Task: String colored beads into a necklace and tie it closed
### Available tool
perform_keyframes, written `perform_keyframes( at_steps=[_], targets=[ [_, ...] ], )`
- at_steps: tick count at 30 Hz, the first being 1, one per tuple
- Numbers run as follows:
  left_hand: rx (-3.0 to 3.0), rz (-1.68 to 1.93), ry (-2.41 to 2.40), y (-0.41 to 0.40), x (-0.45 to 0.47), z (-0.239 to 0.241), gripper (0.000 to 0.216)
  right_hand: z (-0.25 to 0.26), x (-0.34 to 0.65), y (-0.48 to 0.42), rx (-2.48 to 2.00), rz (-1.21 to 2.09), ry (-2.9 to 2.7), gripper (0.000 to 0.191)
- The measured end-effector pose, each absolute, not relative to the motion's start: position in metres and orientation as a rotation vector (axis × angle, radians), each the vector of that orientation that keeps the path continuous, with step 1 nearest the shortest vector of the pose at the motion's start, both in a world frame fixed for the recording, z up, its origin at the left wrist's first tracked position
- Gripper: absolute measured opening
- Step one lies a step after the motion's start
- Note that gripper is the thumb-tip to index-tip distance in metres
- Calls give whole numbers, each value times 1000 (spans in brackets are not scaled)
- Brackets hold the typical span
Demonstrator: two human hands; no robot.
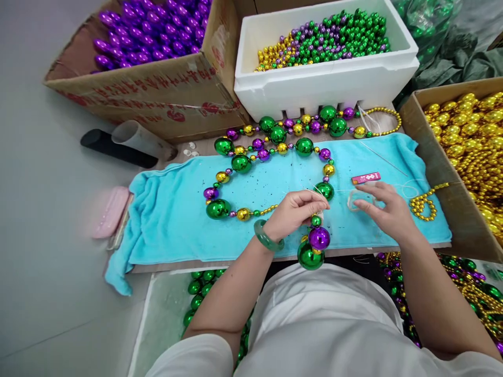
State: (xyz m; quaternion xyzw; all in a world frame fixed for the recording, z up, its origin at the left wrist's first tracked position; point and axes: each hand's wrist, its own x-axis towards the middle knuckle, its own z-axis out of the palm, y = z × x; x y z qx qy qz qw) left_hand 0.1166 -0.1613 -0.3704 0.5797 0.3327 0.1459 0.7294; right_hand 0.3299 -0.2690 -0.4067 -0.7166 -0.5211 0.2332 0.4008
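My left hand (pixel 301 212), with a green bangle on its wrist, is closed in a pinch on the white string of a bead necklace (pixel 241 164). Green, purple and gold beads of mixed sizes make up this necklace, which loops across the blue towel (pixel 271 230). Under the pinching fingers hangs an end with a purple bead (pixel 319 238) and a large green bead. My right hand (pixel 387 209) has its fingers spread over a whitish loop, perhaps coiled thread, on the towel. Thin thread runs between the hands. Just beyond the right fingertips lies a small pink packet (pixel 366 178).
Behind the towel stand a carton (pixel 157 99) of purple beads and a white foam box (pixel 326 84) of mixed beads. Another carton (pixel 451 204) at right holds gold beads. A short gold bead strand (pixel 423 207) and a long needle (pixel 383 158) lie on the towel.
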Motion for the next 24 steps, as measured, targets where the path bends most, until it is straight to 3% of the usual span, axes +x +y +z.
perform_keyframes(
  at_steps=[3, 7, 13, 19, 21, 24],
  targets=[
    [1368, 267, 719, -163, 121, -367, 24, -386, 299, -258, -1456, 965, -1179, 34],
    [1464, 238, 720, -164, 124, -367, 25, -372, 272, -247, -1327, 941, -1087, 23],
    [1354, 244, 732, -166, 123, -371, 33, -363, 296, -269, -1465, 898, -1209, 23],
    [1313, 267, 698, -169, 123, -364, 35, -373, 353, -328, -1884, 1099, -1628, 24],
    [1313, 264, 696, -170, 123, -363, 38, -379, 359, -342, -2092, 954, -1710, 21],
    [1326, 267, 711, -172, 125, -363, 44, -376, 345, -344, -2129, 796, -1602, 31]
  ],
)
